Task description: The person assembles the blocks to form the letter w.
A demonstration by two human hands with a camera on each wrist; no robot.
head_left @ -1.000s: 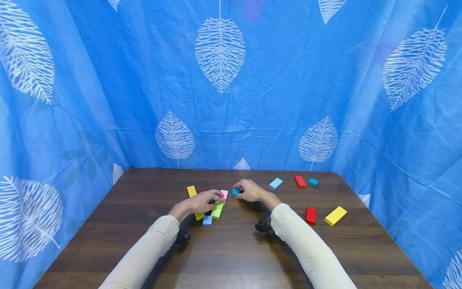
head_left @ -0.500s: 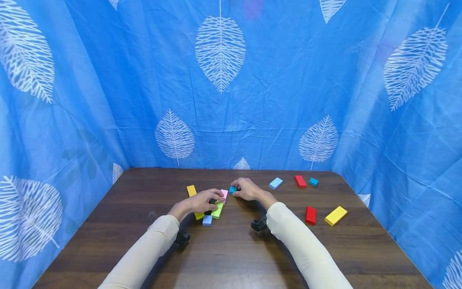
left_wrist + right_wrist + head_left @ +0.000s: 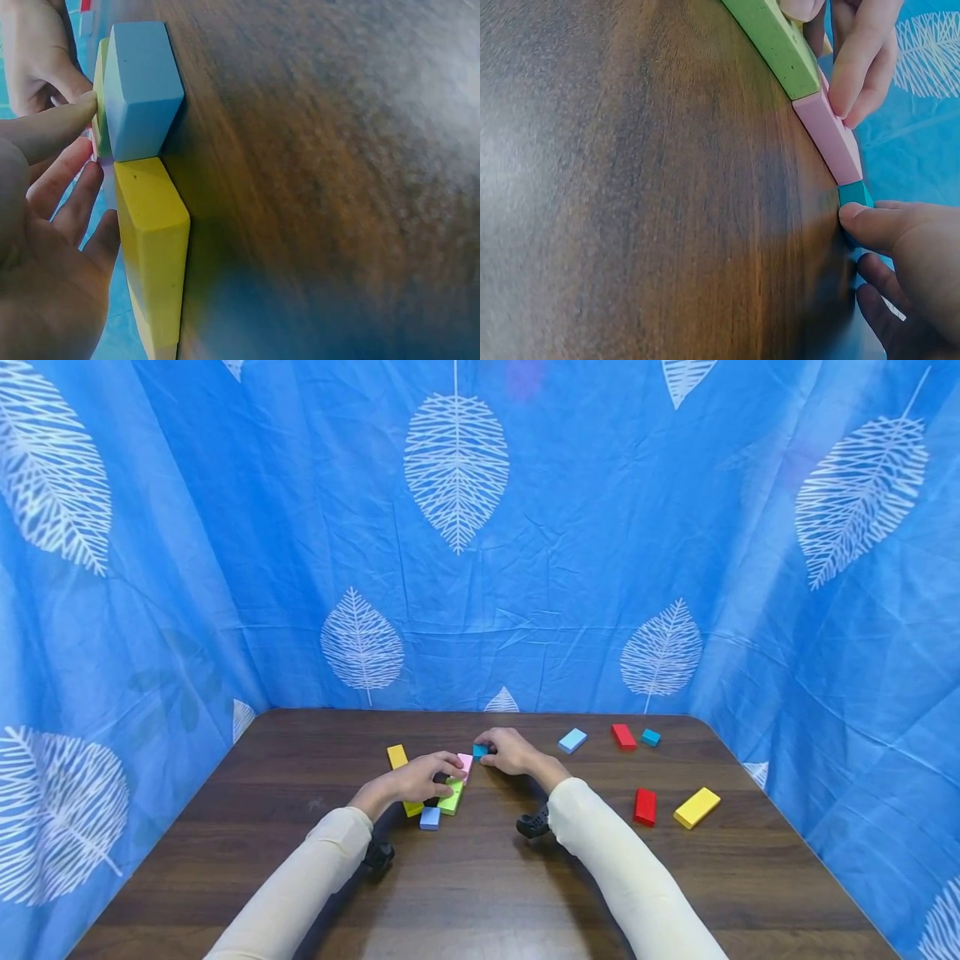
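My left hand (image 3: 417, 777) rests over a row of blocks; its thumb (image 3: 46, 132) presses the green block (image 3: 452, 797) (image 3: 776, 43) and its fingertips (image 3: 861, 67) lie on the far side of the green block and the pink block (image 3: 466, 764) (image 3: 829, 139). A light blue block (image 3: 430, 817) (image 3: 141, 87) and a yellow block (image 3: 154, 241) sit against the near side of the row. My right hand (image 3: 512, 751) pinches a small teal block (image 3: 480, 750) (image 3: 855, 193), which touches the pink block's far end.
On the dark wooden table (image 3: 480, 893) another yellow block (image 3: 397, 756) lies to the left. A pale blue (image 3: 572, 741), red (image 3: 622, 736) and teal (image 3: 651, 737) block sit at the back right; a red (image 3: 645, 807) and yellow (image 3: 697, 807) block are nearer. Blue leaf-print cloth (image 3: 525, 568) encloses the table.
My right hand has slid the teal block leftward up to the pink block's end. My left hand has stayed on the row.
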